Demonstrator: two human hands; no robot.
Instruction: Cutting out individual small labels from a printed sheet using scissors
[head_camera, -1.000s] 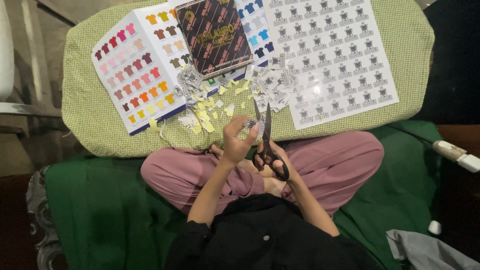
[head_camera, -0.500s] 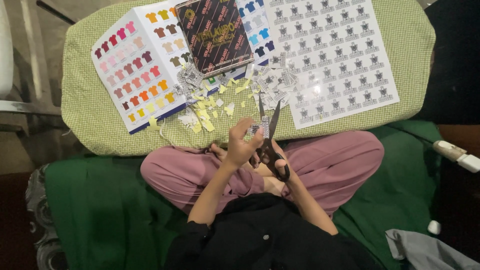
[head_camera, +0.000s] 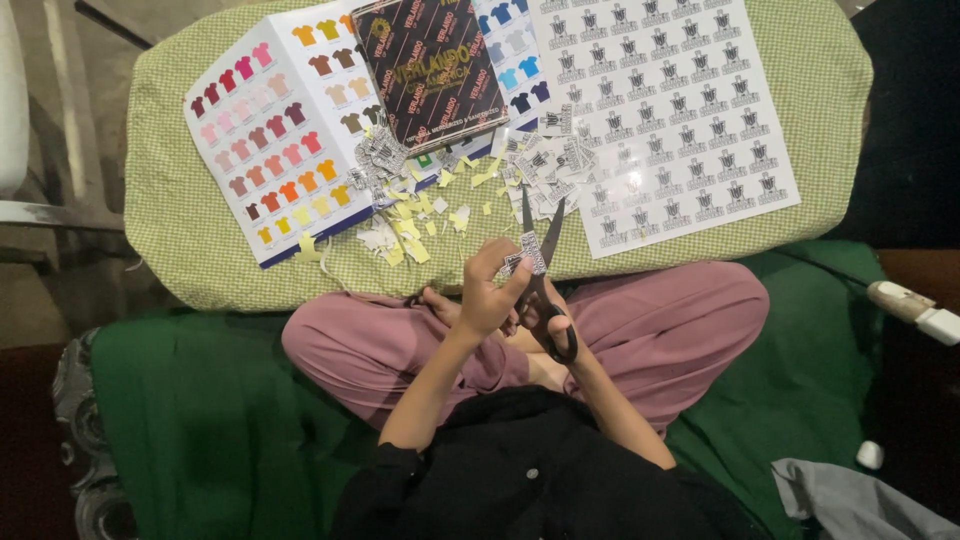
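Both scissors (head_camera: 540, 262) blades now opened wider; left hand (head_camera: 487, 290) keeps paper label (head_camera: 526, 253).

One pair of black scissors (head_camera: 540, 270) sits near centre, with two hands at it. At twelve o'clock lie one dark booklet (head_camera: 430, 70), one colour chart of little shirts (head_camera: 270, 130) and one white sticker sheet (head_camera: 680, 120). The cut scraps (head_camera: 420, 215) are too many to count.

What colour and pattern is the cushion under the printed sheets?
The cushion is light green with a fine check pattern; the head view shows it.
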